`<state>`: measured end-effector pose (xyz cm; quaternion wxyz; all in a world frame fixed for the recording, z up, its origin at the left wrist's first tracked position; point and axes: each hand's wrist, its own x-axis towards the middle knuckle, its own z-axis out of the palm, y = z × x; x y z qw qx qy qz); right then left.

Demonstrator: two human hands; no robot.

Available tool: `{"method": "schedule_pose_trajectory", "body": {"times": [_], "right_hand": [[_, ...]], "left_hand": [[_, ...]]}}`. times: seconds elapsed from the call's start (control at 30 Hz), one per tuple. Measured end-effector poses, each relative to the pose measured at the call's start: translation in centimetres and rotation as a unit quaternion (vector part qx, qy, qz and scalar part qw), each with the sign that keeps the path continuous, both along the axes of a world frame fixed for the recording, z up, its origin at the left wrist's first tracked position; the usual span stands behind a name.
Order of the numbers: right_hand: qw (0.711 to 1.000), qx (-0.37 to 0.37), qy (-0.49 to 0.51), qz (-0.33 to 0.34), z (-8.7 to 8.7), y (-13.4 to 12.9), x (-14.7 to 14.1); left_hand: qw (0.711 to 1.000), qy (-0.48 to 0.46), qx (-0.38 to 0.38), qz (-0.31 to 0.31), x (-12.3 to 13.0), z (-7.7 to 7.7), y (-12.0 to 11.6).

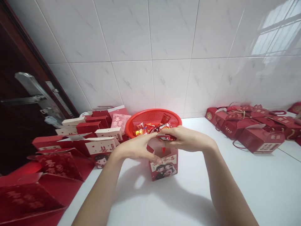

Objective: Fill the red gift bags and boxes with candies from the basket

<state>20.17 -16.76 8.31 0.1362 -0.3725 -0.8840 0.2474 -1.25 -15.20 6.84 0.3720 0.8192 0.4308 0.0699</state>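
Far left: dark door [14,131] with metal handle [25,99]. Next, a crowd of red and cream cartons [95,124], several rows deep, along the left side of the white table [145,207]. Left hand [135,146] arched in from that side, thumb and fingers apart, thumb at the front top edge of the small printed box [164,171]. Box stood upright at table center, top open, cartoon couple on front. Behind it, against the tiled wall [131,31], sat the red basket [150,116] with shiny wrapped sweets [149,128]. Right hand [188,138] was above the box, thumb and fingers pinched on a red wrapped packet [168,137]. Far right: closed-up red handled boxes [261,138], bunched near the wall.
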Motion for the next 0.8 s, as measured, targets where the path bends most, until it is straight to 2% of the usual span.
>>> {"method": "schedule_pose_trajectory", "body": {"times": [0.23, 0.37, 0.47, 0.67, 0.8], "right_hand": [[0.996, -0.01, 0.021, -0.084, -0.23, 0.04, 0.03], [0.998, 0.03, -0.016, -0.05, -0.26, 0.19, -0.01], [0.999, 0.026, -0.018, -0.022, -0.21, 0.2, -0.1], [0.998, -0.001, -0.053, -0.031, -0.09, 0.08, -0.23], [0.998, 0.039, -0.029, -0.025, -0.21, 0.2, 0.01]], "left_hand": [[0.999, 0.036, 0.026, -0.003, -0.22, -0.27, 0.24], [0.999, 0.027, 0.045, -0.003, -0.38, -0.51, 0.39], [0.998, 0.029, 0.051, 0.001, -0.46, -0.69, 0.49], [0.999, 0.03, 0.025, -0.009, -0.28, -0.39, 0.37], [0.999, 0.027, 0.029, -0.006, -0.19, -0.26, 0.36]]}}
